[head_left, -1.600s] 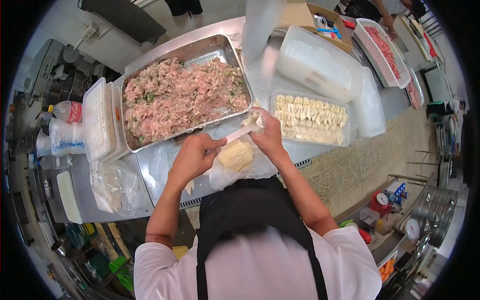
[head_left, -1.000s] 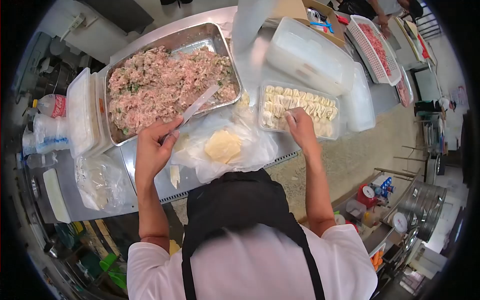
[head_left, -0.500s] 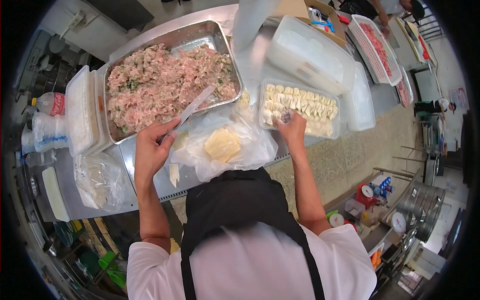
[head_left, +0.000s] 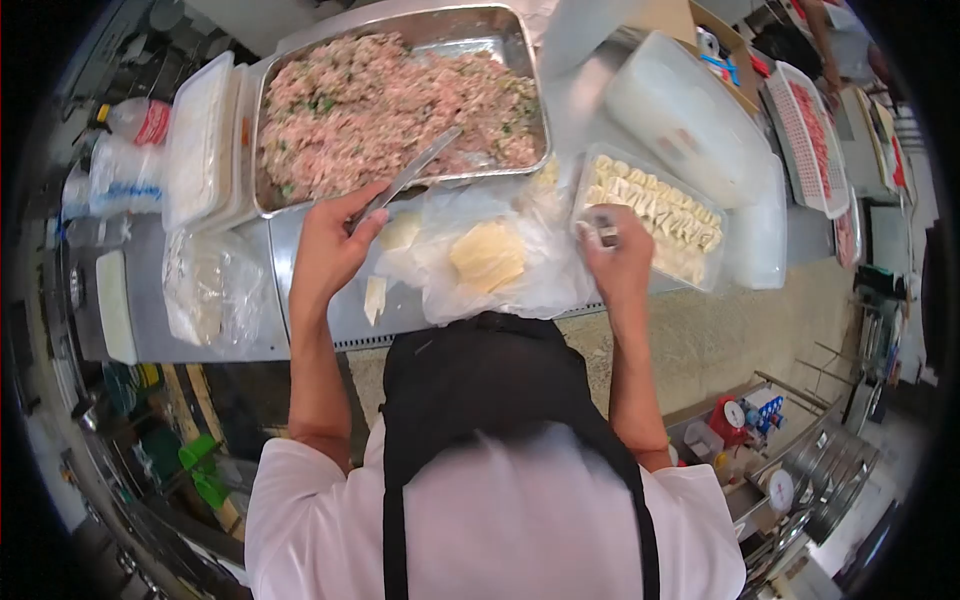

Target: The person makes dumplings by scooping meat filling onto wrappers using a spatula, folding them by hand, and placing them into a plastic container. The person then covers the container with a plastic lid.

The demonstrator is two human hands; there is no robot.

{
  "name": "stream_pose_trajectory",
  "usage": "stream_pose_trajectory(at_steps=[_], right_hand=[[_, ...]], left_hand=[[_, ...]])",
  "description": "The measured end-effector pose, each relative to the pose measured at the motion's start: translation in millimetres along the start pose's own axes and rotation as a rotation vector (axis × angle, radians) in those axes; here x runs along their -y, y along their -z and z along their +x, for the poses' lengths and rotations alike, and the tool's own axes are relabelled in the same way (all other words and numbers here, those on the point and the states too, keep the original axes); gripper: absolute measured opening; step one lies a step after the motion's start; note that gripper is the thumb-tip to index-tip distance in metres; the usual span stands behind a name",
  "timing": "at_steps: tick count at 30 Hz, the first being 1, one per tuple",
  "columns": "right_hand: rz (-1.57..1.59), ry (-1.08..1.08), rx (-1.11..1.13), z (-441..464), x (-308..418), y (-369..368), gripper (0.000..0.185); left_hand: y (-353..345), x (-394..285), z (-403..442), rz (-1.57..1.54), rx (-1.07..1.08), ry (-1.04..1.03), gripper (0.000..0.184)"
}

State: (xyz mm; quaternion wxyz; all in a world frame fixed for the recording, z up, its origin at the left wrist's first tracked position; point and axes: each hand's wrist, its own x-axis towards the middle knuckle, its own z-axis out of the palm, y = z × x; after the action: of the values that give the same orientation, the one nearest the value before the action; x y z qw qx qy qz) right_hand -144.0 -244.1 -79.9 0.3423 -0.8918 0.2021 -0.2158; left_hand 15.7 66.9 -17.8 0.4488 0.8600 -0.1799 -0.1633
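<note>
My left hand [head_left: 335, 245] is closed on the handle of a narrow, flat spatula [head_left: 415, 172], its blade over the near edge of a metal tray [head_left: 400, 22] of minced meat filling [head_left: 390, 110]. A stack of thin yellow dough wrappers [head_left: 487, 256] lies on white plastic [head_left: 560, 270] between my hands. Rows of folded dumplings [head_left: 655, 205] fill much of a clear plastic container [head_left: 712, 275] on the right. Beside its near left corner is my right hand [head_left: 622, 260], fingers curled round something small and greyish that I cannot make out.
Lidded plastic boxes [head_left: 200, 150] and a bag of wrappers [head_left: 212, 290] stand on the left. Large clear containers [head_left: 690, 120] sit behind the dumplings. Farther right is a basket [head_left: 835, 195] of red meat. The steel table's front edge [head_left: 370, 340] runs before my apron.
My right hand has come away from the dumplings to the container's near left side. My left hand still holds the spatula over the tray edge. The whole view has shifted.
</note>
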Motion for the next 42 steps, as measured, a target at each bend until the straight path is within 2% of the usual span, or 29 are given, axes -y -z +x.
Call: stream_pose_trajectory(at_steps=[1, 2, 3, 4, 5, 7, 9, 10, 12, 14, 15, 17, 18, 19, 20, 21, 22, 23, 24, 25, 27, 28, 30, 31, 33, 35, 37, 41, 42], right_hand=[[0.094, 0.143, 0.096, -4.2, 11.0, -8.6, 0.024], [0.233, 0.144, 0.265, -11.8, 24.3, -18.1, 0.022], [0.243, 0.254, 0.403, -19.4, 26.2, -35.0, 0.021], [0.152, 0.348, 0.427, -29.9, 23.1, -54.8, 0.023], [0.152, 0.351, 0.428, -32.5, 25.4, -65.1, 0.023], [-0.055, 0.35, 0.609, -32.9, 27.5, -80.4, 0.02], [-0.053, 0.374, 0.609, -29.8, 17.1, -89.0, 0.024], [-0.011, 0.366, 0.589, -29.0, 16.6, -89.8, 0.022], [0.029, 0.362, 0.562, -23.5, 10.9, -87.9, 0.02], [0.278, 0.266, 0.477, -15.6, 0.7, -82.9, 0.015], [0.28, 0.27, 0.481, -12.2, 2.3, -74.1, 0.015], [0.626, -0.24, 0.485, -2.5, 10.0, -51.2, 0.017], [0.626, -0.239, 0.485, 1.5, 4.0, -47.3, 0.017], [0.855, -0.345, 0.45, 6.9, -2.7, -44.0, 0.023], [1.085, -0.451, 0.407, 9.6, -6.4, -41.4, 0.029], [1.084, -0.449, 0.402, 9.5, -2.5, -33.5, 0.029], [1.263, -0.546, 0.374, 12.7, 5.6, -22.3, 0.033], [1.45, -0.641, 0.338, 15.9, 9.8, -17.6, 0.037], [1.654, -0.626, 0.391, 16.1, 4.5, -16.4, 0.044], [1.662, -0.629, 0.382, 12.4, 1.2, -16.9, 0.044], [1.809, -0.648, 0.433, 5.8, 0.5, -19.1, 0.048], [1.817, -0.65, 0.426, 0.4, -0.5, -23.9, 0.048], [1.63, -0.621, 0.461, -4.7, 0.5, -34.4, 0.052], [1.634, -0.614, 0.459, -3.5, 3.2, -34.5, 0.052], [1.633, -0.59, 0.485, -6.4, 8.0, -29.7, 0.052], [1.685, -0.603, 0.453, -5.1, 3.6, -30.6, 0.051], [1.728, -0.617, 0.434, -5.1, 0.4, -30.6, 0.05], [1.732, -0.625, 0.358, -2.1, -3.0, -30.3, 0.048], [1.734, -0.619, 0.325, -1.9, -3.3, -30.4, 0.048]], left_hand=[[-2.3, 3.6, -0.5, 0.005, -0.007, 0.014, 0.035], [-5.7, 6.0, 0.2, -0.036, 0.0, 0.027, 0.035], [-8.2, 8.4, 0.2, -0.079, 0.011, 0.038, 0.035], [-10.1, 11.4, 0.4, -0.081, 0.009, 0.039, 0.035], [-10.8, 14.1, 0.8, -0.068, -0.004, -0.011, 0.034], [-6.9, 14.0, 0.4, -0.052, -0.023, -0.059, 0.034], [1.8, 11.3, 0.0, 0.064, -0.038, 0.13, 0.033], [8.1, 14.9, 0.3, 0.068, -0.046, 0.133, 0.033], [20.1, 17.6, 9.3, 0.586, -0.122, -0.124, 0.033], [25.4, 9.7, 20.6, 0.671, -0.082, -0.171, 0.032], [24.1, 3.2, 25.1, 0.753, -0.028, -0.212, 0.032], [5.4, -8.2, 40.3, 0.779, -0.047, -0.254, 0.025], [-4.2, -12.6, 48.9, 0.804, -0.06, -0.299, 0.019], [-18.8, -3.8, 59.6, 0.804, -0.06, -0.3, 0.019], [-38.5, 13.9, 71.2, 0.828, 0.031, -0.349, 0.014], [-49.8, 22.3, 78.1, 0.849, 0.123, -0.4, 0.011], [-43.2, 10.9, 83.2, 0.85, 0.117, -0.41, 0.011], [-29.9, -0.1, 89.9, 0.862, 0.178, -0.359, 0.01], [-22.8, -7.2, 91.7, 0.871, 0.246, -0.301, 0.01], [-22.5, -7.7, 91.6, 0.878, 0.254, -0.306, 0.01], [-20.9, -9.8, 93.7, 0.891, 0.098, -0.334, 0.019], [-27.2, 1.4, 93.2, 0.897, 0.104, -0.338, 0.019], [-41.9, 21.9, 92.3, 0.803, 0.155, -0.457, 0.017], [-35.3, 23.1, 98.9, 0.809, 0.153, -0.462, 0.017], [-17.0, 16.7, 110.3, 0.75, 0.36, -0.161, 0.016], [-11.3, -3.2, 109.9, 0.786, 0.371, -0.222, 0.017], [-28.0, 11.1, 113.8, 0.917, 0.289, -0.117, 0.019], [-47.3, 37.7, 124.9, 0.844, 0.412, -0.246, 0.031], [-41.1, 36.7, 126.5, 0.663, 0.467, -0.328, 0.033]])
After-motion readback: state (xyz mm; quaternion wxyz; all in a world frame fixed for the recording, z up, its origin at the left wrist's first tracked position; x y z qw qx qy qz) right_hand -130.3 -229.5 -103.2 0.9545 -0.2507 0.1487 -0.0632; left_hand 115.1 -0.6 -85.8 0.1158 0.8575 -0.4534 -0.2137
